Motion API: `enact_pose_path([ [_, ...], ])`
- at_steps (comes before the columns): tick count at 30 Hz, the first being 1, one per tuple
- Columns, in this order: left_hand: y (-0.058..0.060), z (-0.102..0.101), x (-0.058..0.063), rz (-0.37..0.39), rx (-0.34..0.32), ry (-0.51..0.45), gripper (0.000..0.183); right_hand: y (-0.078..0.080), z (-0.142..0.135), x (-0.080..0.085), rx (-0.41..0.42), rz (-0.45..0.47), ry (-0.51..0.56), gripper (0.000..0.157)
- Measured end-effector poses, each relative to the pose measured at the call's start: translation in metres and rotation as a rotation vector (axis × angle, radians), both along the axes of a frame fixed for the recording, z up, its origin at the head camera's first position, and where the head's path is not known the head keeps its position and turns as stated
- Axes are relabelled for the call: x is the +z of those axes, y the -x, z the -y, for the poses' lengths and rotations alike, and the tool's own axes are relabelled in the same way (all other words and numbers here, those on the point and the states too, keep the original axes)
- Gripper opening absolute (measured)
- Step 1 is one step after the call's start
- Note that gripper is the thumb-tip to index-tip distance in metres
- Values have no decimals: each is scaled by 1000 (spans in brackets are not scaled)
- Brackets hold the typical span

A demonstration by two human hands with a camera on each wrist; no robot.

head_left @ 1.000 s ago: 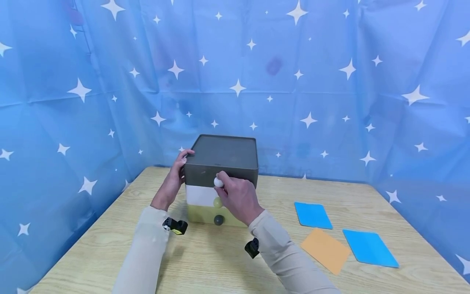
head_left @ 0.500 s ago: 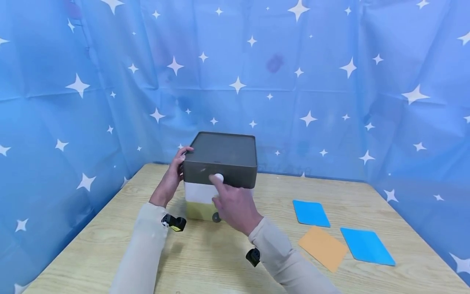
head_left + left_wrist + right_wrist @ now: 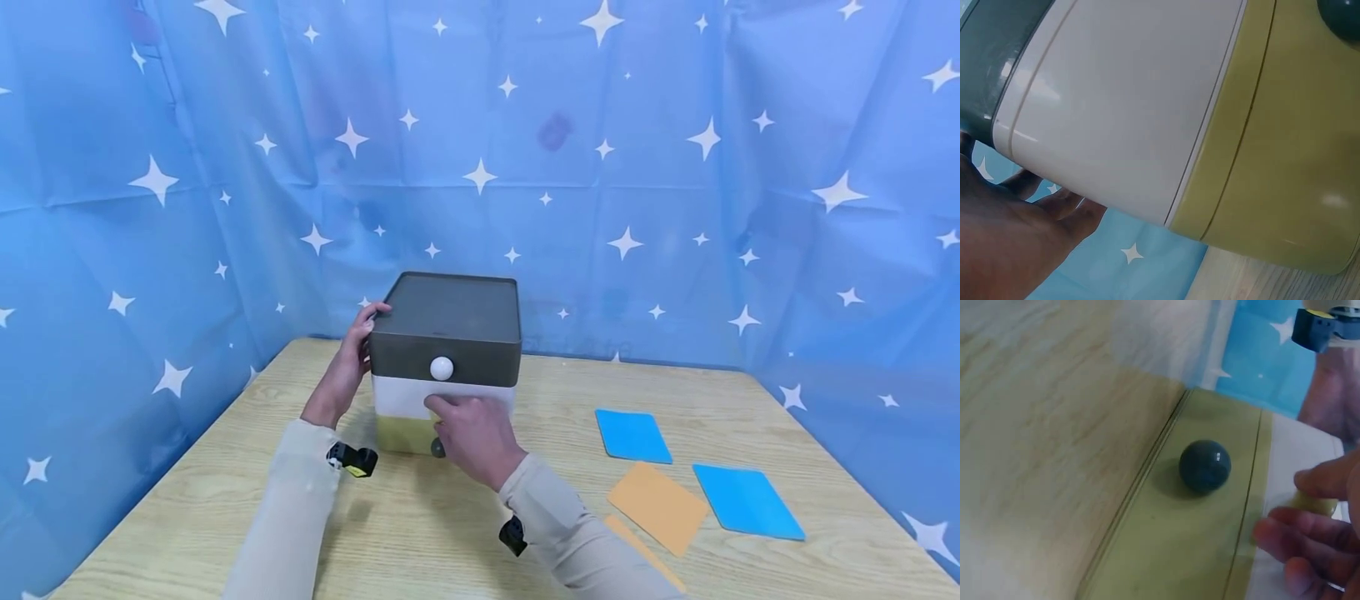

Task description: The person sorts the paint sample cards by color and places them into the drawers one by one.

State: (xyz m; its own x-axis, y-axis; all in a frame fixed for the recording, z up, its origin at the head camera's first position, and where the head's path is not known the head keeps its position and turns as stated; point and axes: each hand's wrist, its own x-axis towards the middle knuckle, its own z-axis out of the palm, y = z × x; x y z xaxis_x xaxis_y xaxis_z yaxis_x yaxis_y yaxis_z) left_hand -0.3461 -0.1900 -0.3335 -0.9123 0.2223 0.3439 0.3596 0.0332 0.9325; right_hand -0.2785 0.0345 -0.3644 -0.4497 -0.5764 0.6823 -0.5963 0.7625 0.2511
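A small three-drawer box (image 3: 457, 308) stands on the table, dark grey on top, white in the middle and yellow-green below. My left hand (image 3: 345, 367) rests against its left side, fingertips over the top rim; the left wrist view shows its fingers along the white section (image 3: 1116, 112). At the front, my right hand (image 3: 476, 433) pinches the yellow knob (image 3: 1315, 504) of the white drawer between thumb and fingers. The white knob (image 3: 442, 368) above it is uncovered. Lower down, the dark knob (image 3: 1205, 467) sits on the yellow-green drawer. All the drawers look pushed in.
To the right lie two blue sheets (image 3: 634, 436) and an orange sheet (image 3: 660, 507), with another orange piece (image 3: 637, 550) partly behind the right sleeve. A blue star-patterned curtain (image 3: 480, 125) hangs behind the wooden table (image 3: 187, 517).
My right hand has let go of the white knob on the top drawer and moved down to the yellow knob. The left hand has stayed at the box's side.
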Motion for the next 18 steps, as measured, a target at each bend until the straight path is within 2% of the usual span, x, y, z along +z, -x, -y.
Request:
enact_pose_path([
  [4,0,1,0,0,-3,3,51,0,2,-2,15,14,27,26],
  [9,-1,3,-1,6,-8,4,51,-6,2,-2,10,31,9,27],
  [14,-2,6,2,18,-53,23,51,-21,1,0,16,50,-15,27],
  [18,-1,9,5,49,-108,42,51,-36,0,0,29,28,-41,26],
])
